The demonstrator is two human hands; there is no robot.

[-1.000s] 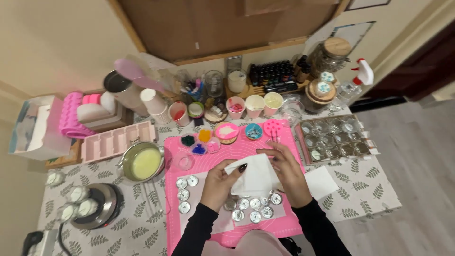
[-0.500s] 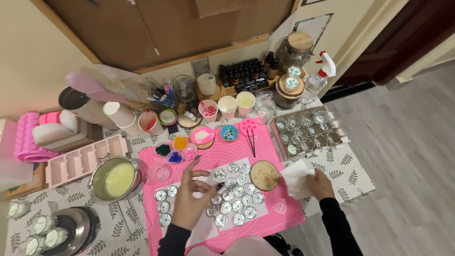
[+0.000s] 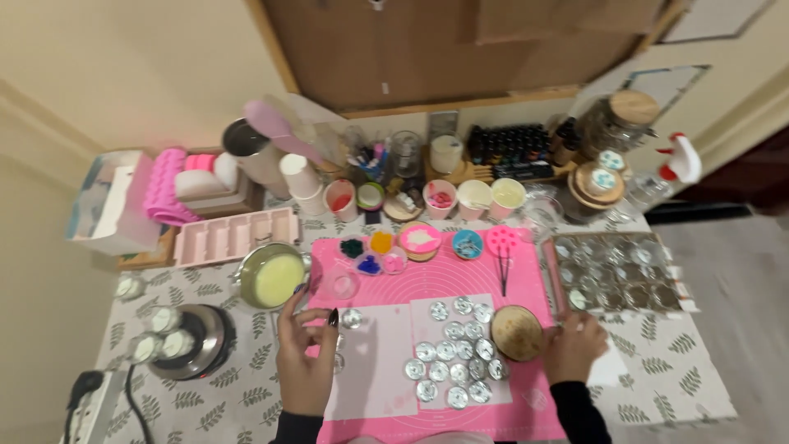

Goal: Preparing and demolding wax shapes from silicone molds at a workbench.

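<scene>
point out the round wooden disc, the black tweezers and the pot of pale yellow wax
round wooden disc (image 3: 517, 332), head view, centre of its top face
black tweezers (image 3: 501, 271), head view, mid-shaft
pot of pale yellow wax (image 3: 277, 278), head view, wax surface
</scene>
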